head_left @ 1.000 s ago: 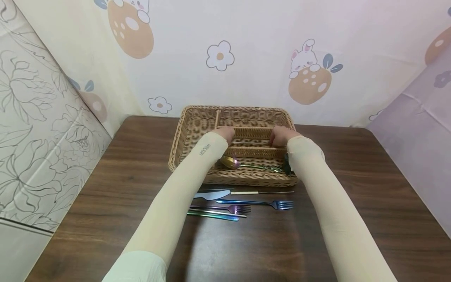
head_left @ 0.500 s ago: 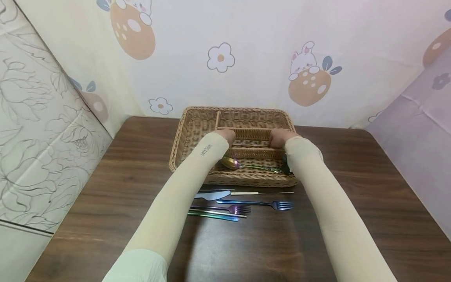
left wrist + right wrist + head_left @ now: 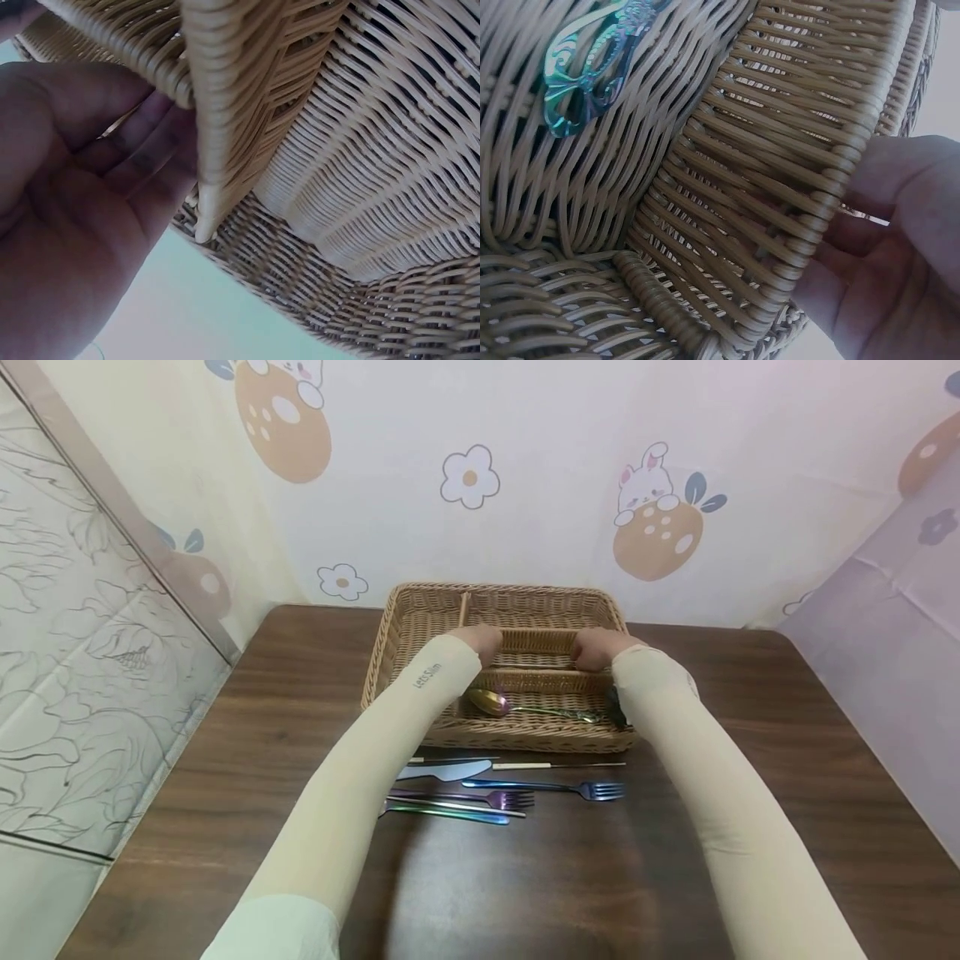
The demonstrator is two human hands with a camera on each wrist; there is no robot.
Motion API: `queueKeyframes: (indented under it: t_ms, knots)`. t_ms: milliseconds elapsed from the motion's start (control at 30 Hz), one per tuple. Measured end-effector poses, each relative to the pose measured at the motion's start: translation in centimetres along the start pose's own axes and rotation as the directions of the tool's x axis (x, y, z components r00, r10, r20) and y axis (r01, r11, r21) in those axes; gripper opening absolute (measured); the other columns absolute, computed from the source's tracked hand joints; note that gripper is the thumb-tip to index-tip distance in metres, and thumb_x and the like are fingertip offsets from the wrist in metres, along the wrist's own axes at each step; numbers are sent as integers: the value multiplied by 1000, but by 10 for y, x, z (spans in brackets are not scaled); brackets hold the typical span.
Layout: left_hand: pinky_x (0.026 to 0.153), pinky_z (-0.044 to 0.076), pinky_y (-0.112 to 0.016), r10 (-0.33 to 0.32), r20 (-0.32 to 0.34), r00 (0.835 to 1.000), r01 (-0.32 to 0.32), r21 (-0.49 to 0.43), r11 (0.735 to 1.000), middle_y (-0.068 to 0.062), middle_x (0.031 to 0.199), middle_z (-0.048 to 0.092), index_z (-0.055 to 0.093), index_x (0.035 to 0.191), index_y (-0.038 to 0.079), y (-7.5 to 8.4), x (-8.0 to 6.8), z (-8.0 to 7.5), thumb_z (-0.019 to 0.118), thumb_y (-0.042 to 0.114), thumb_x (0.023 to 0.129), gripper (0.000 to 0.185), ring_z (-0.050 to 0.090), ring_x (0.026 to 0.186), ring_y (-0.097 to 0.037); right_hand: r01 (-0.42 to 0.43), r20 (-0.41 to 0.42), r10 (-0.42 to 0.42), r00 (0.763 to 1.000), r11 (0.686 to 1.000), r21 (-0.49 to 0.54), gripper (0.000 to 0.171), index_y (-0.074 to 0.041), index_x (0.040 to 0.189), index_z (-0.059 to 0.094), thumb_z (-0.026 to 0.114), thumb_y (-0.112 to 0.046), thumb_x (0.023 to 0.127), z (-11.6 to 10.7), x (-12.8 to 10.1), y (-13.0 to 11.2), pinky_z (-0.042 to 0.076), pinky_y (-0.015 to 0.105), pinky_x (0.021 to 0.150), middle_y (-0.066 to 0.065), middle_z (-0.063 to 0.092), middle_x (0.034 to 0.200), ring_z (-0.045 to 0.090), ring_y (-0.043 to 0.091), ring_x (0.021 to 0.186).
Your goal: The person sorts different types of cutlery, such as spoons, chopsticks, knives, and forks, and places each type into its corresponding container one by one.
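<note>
The wicker basket (image 3: 525,741) stood at the far side of the dark wooden surface (image 3: 780,735): honey-tan, tightly woven, oblong with rounded corners, one long compartment at the left and three slots beside it. You had your left hand (image 3: 483,643) at the left end of the middle slot and your right hand (image 3: 596,648) at its right end. Each grip had curled fingers, but wicker hid their tips, so I couldn't tell what either clamped. Between them ran a pale streak (image 3: 536,666) (too fine to name). In the nearest slot lay a spoon (image 3: 490,702), gold-bowled, purple at the neck, its handle greenish.
</note>
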State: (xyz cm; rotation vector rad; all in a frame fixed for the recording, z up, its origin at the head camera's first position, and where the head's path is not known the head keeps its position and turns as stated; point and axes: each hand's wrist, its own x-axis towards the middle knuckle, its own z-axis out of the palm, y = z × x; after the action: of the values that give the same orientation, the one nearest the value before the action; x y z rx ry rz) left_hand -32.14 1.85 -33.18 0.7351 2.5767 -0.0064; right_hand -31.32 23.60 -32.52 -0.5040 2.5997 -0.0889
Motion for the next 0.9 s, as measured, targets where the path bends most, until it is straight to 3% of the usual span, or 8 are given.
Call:
queueKeyframes:
  t_ms: [167, 433, 633, 800, 900]
  knots:
    - [75, 50, -29, 48, -60, 997, -48, 0, 999, -13, 110, 62, 59, 115, 1, 0, -14, -6, 46, -6, 95, 25, 59, 92, -21, 45, -71, -45, 996, 999, 5, 30, 10, 111, 65, 46, 0, 90, 2, -4, 0, 48, 43, 74, 27, 62, 113, 59, 34, 93]
    - [84, 51, -29, 137, -142, 980, -145, -53, 988, -12, 107, 63, 61, 109, -1, -4, -40, -11, 47, -12, 91, 26, 61, 98, -23, 94, -216, -83, 973, 995, 41, 26, 10, 110, 64, 50, -4, 93, 5, -15, 3, 50, 51, 83, 27, 63, 108, 61, 40, 100]
    - [85, 50, -29, 186, -190, 964, -200, -57, 978, -15, 109, 63, 63, 108, -3, -11, -67, -6, 47, -15, 87, 29, 62, 97, -25, 119, -266, -102, 958, 992, 48, 25, 9, 109, 65, 51, -3, 93, 3, -27, -2, 51, 48, 77, 25, 64, 105, 64, 32, 85]
    - [91, 48, -31, 251, -259, 933, -269, -34, 963, -17, 113, 62, 63, 113, -4, -13, -94, 3, 50, -13, 88, 30, 60, 104, -26, 126, -287, -104, 952, 990, 59, 25, 9, 110, 65, 51, -4, 93, 2, -35, -8, 50, 45, 72, 24, 65, 106, 62, 25, 77]
    - [84, 51, -29, 303, -298, 905, -311, 20, 950, -15, 103, 63, 65, 106, -4, -12, -110, 10, 54, -11, 88, 23, 61, 95, -25, 135, -299, -108, 948, 988, 69, 24, 8, 111, 65, 52, -4, 94, 1, -41, -14, 51, 45, 72, 24, 65, 107, 62, 25, 79]
